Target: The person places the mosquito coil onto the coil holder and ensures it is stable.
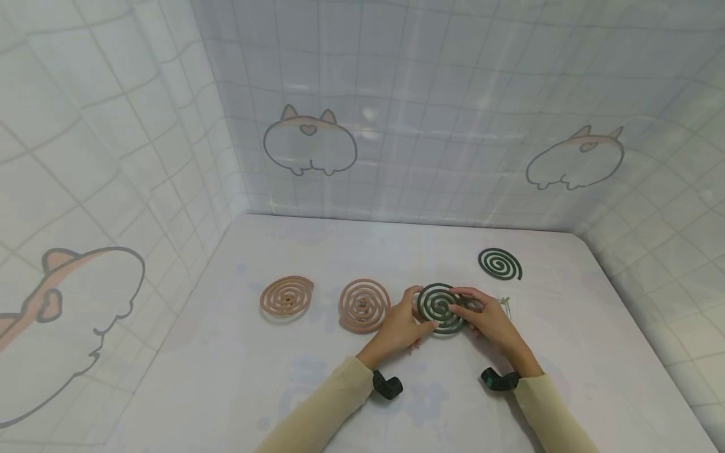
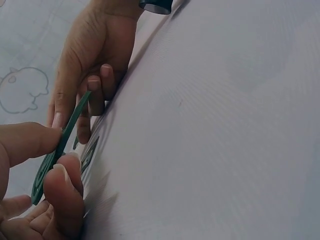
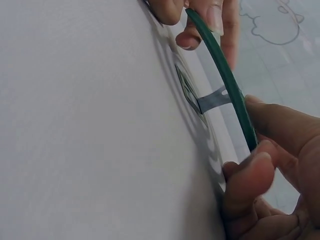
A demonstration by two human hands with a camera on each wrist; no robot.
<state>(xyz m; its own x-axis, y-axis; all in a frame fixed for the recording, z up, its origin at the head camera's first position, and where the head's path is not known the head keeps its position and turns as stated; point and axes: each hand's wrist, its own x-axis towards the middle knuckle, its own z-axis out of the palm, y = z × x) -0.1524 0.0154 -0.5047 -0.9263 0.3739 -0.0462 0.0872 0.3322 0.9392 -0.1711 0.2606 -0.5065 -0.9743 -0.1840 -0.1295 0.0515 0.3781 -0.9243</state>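
Note:
A green mosquito coil (image 1: 440, 307) is held between both hands above the white table. My left hand (image 1: 399, 324) pinches its left edge, thumb on the near face and fingers behind. My right hand (image 1: 491, 319) grips the opposite edge, with a finger and thumb reaching over the top face. Under the coil, in the right wrist view, a thin grey metal stand (image 3: 212, 100) rises from the table and its upright tongue meets the coil's underside. From the left wrist the coil (image 2: 70, 125) appears edge-on, tilted, and most of the stand is hidden.
Two brown mosquito coils (image 1: 364, 306) lie to the left, the farther one (image 1: 287, 296) raised a little above the table. Another green coil (image 1: 500, 263) lies flat at the back right. A small pale metal piece (image 1: 505, 306) is partly hidden beside my right hand.

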